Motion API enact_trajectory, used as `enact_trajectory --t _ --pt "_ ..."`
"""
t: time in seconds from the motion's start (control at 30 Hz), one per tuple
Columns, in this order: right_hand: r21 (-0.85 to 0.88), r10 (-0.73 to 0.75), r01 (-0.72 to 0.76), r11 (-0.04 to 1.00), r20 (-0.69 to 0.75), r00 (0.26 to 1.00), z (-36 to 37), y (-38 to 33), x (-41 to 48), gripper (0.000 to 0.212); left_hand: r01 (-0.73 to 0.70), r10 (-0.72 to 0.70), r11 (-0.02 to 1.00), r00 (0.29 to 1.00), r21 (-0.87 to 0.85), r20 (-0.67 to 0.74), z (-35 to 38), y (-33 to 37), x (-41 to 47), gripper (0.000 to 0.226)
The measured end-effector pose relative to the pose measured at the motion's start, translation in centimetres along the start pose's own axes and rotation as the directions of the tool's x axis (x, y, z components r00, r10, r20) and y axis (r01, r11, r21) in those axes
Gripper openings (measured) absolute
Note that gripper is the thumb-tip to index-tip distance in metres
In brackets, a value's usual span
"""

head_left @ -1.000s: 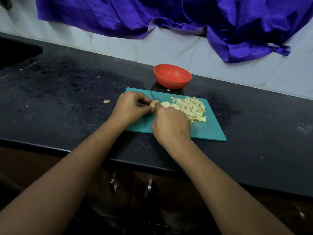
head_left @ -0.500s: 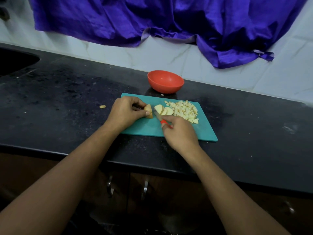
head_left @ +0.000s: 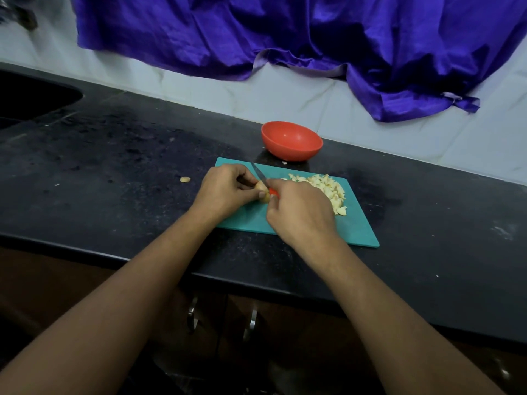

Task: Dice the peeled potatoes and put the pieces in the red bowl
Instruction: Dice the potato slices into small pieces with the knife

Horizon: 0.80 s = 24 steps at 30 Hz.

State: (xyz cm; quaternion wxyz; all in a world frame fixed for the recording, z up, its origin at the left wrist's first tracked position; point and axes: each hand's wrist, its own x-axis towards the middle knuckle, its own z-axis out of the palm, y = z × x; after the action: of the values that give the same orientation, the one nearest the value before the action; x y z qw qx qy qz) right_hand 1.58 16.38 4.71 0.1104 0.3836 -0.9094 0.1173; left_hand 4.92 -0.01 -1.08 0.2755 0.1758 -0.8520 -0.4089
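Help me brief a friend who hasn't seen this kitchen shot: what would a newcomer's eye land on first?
The purple cloth draped across the back wall dominates the top. On the black counter below, the empty red bowl stands just behind a teal cutting board. There the left hand holds a potato piece, the right hand grips a knife on it, beside a pile of diced potato.

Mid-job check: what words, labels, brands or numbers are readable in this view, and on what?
None: no text can be read anywhere. The red bowl, teal cutting board, knife, potato and purple cloth are all plain. The cupboard handles under the counter are too dark to show any marking.
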Motion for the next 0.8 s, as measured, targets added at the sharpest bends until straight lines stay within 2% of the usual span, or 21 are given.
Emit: enact_trajectory --t 0.17,0.27,0.37,0.53,0.63,0.8 --pt "-0.168 -0.008 0.027 0.985 0.111 0.994 -0.4 -1.3 0.9 0.031 -0.019 0.019 0.999 1.000 0.041 0.003 0.1 -0.1 0.2 0.014" --pt "-0.211 -0.001 0.037 0.977 0.166 0.986 -0.4 -2.1 2.0 0.028 -0.028 0.028 0.997 1.000 0.073 0.001 0.0 -0.2 0.2 0.012" --pt "-0.185 -0.003 0.034 0.982 0.168 0.986 0.2 -1.9 2.0 0.031 -0.032 0.033 0.997 0.999 0.070 -0.004 0.0 -0.3 0.3 0.012" --pt "-0.158 -0.031 0.047 0.986 0.106 0.994 2.4 -0.5 -0.3 0.060 -0.031 0.031 0.999 0.999 0.032 -0.012 0.0 -0.3 0.2 0.012" --pt "-0.156 -0.035 0.048 0.987 0.085 0.996 2.9 0.0 -0.9 0.060 -0.022 0.022 0.999 1.000 0.045 -0.012 0.0 -0.1 0.2 0.016" --pt "-0.109 -0.008 0.023 0.994 0.132 0.991 2.2 0.9 -2.3 0.054 -0.008 0.009 0.998 1.000 0.058 -0.007 -0.1 0.1 0.2 0.022"
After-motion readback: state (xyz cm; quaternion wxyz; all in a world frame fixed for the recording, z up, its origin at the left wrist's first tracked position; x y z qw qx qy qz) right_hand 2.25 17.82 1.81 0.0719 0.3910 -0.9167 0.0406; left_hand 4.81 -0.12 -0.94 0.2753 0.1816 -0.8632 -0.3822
